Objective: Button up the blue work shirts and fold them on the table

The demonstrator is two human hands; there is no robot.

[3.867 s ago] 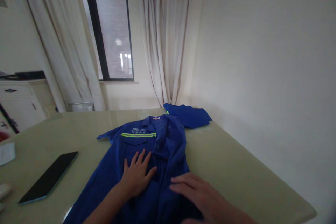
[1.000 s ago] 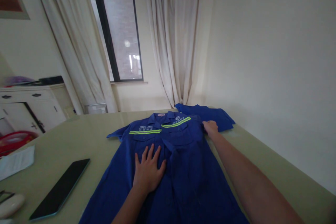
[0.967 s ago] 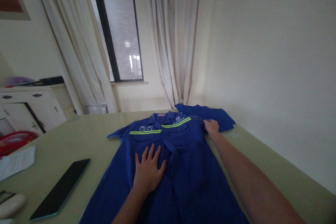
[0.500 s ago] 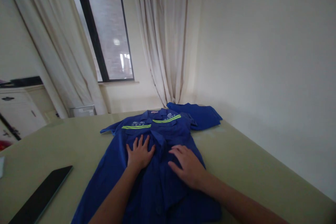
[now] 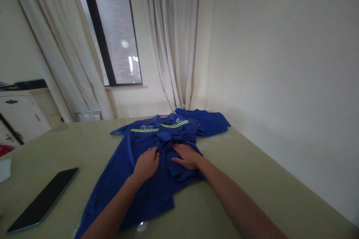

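Note:
A blue short-sleeved shirt (image 5: 140, 144) with yellow-green reflective stripes lies front up on the table, its collar at the far end. Its right side is bunched and pushed up, with folds around the middle. My left hand (image 5: 147, 163) rests on the left front panel beside the button line, fingers curled together; whether cloth is pinched in them is hidden. My right hand (image 5: 186, 156) presses on the bunched cloth at the right, fingers stretched forward and thumb apart. Another blue garment (image 5: 211, 122) lies behind the shirt's right shoulder.
On the pale green table (image 5: 246, 179), a dark flat tablet-like object (image 5: 45, 198) lies at the left, with a white item (image 5: 5, 170) at the left edge. Wall at right; curtains, window and a white cabinet (image 5: 21, 110) stand beyond.
The shirt's lower right part has moved up and bunched, baring table at the lower right. My right hand has moved forward. My left hand's fingers, spread before, have drawn together.

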